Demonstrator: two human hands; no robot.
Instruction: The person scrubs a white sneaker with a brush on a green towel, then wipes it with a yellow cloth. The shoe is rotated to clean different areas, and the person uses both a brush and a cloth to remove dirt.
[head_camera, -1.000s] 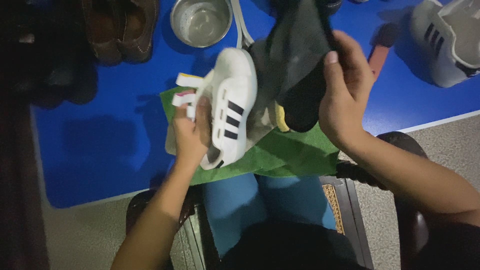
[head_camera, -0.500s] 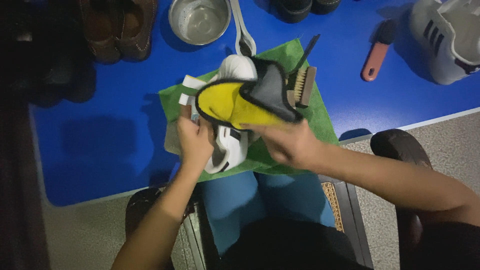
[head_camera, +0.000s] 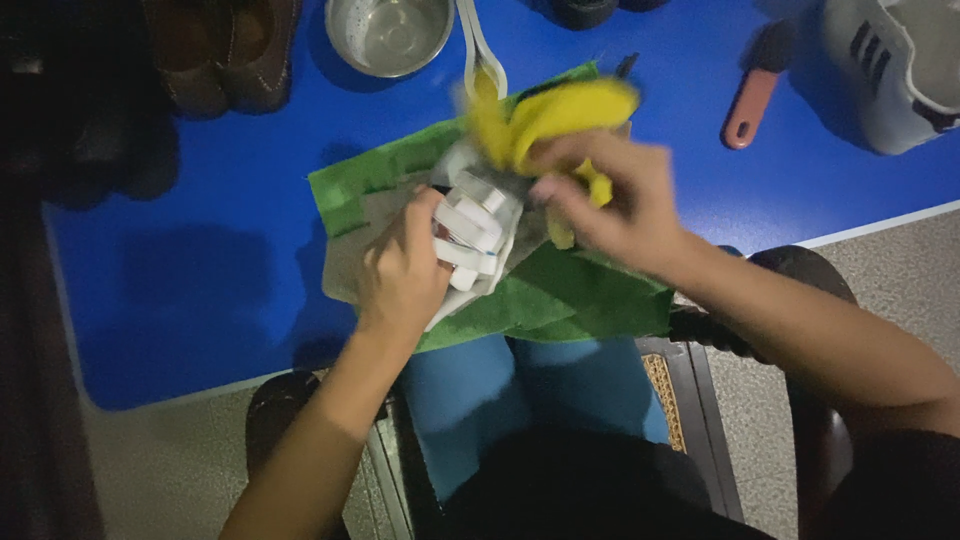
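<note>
1. Left hand: fingers curled around the side of a small white shoe, gripping it.
2. Right hand: fingers closed on a yellow cloth, motion-blurred, pressed at the shoe's far end.
3. Shoe sits over a green towel on the blue table, near its front edge.
4. Farther off: steel bowl, brown shoes, pink-handled brush, grey-white sneaker.

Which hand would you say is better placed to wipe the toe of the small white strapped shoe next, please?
Probably the right hand: it grips the yellow cloth right at the toe of the small white strapped shoe. The left hand is busy steadying that shoe over the green towel.
</note>
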